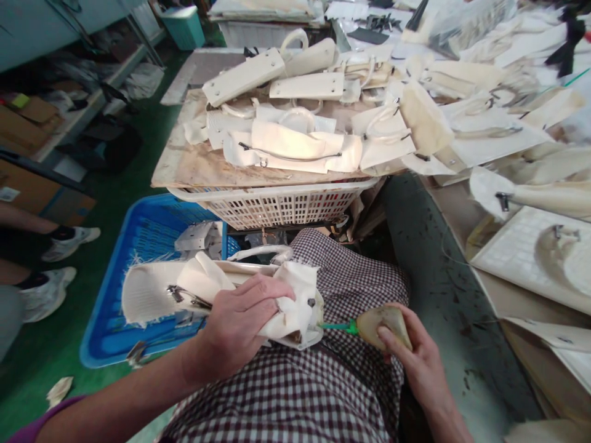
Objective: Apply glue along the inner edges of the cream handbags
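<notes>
Holding bag (205,278) in left grip (249,317), bottle (372,322) in right grip (419,349); carton label (8,194) unreadably small.

Bottle (383,327) right of bag (203,275); board (194,161) on basket (277,208) beyond.

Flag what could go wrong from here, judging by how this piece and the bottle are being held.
The right hand holds the squeeze bottle with its green nozzle at the white piece's edge; too hard a squeeze might smear the pale surface. Drips could land on the checked cloth below. Only the left hand grips the piece, so it might shift and misplace the nozzle.
</notes>
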Demonstrator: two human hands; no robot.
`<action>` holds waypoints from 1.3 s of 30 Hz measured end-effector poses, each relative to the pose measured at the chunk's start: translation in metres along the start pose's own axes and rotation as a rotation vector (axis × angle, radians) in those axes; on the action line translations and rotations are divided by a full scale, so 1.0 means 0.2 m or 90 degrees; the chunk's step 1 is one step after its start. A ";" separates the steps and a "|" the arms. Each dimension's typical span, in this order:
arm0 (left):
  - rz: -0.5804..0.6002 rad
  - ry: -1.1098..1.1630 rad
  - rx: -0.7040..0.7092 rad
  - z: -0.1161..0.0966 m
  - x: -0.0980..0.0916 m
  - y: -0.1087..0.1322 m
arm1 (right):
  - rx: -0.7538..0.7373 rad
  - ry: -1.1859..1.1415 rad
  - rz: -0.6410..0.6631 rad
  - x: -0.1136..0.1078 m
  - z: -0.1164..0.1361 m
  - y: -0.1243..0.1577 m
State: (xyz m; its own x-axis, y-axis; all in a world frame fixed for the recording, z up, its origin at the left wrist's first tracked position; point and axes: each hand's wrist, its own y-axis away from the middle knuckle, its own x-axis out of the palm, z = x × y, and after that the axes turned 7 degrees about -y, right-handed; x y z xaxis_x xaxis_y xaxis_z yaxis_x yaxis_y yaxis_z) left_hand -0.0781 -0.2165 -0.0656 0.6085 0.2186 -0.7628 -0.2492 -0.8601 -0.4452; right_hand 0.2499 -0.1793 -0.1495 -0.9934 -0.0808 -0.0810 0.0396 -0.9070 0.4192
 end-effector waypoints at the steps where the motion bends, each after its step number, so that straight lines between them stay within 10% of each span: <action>1: 0.001 0.009 -0.006 0.00 0.00 0.01 | -0.009 0.003 -0.003 0.00 -0.01 0.00; 10: 0.028 0.025 -0.069 0.01 0.00 -0.01 | -0.175 -0.007 -0.056 0.06 -0.06 -0.05; 19: 0.016 0.039 -0.068 -0.01 -0.06 0.08 | -0.056 -0.071 -0.155 0.00 -0.04 0.00; 29: 0.037 0.027 -0.116 0.00 -0.05 0.04 | -0.166 0.001 -0.021 0.15 -0.04 -0.11; 39: 0.042 0.036 -0.126 0.04 -0.04 0.10 | -0.250 -0.028 -0.076 0.16 -0.08 -0.11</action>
State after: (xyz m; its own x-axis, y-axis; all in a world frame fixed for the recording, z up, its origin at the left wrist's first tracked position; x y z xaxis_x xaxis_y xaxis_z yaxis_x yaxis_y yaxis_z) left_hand -0.0935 -0.2317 -0.0716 0.6385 0.1368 -0.7574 -0.1404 -0.9469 -0.2893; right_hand 0.2194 -0.1684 -0.1765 -0.9968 0.0440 -0.0663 -0.0462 -0.9984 0.0317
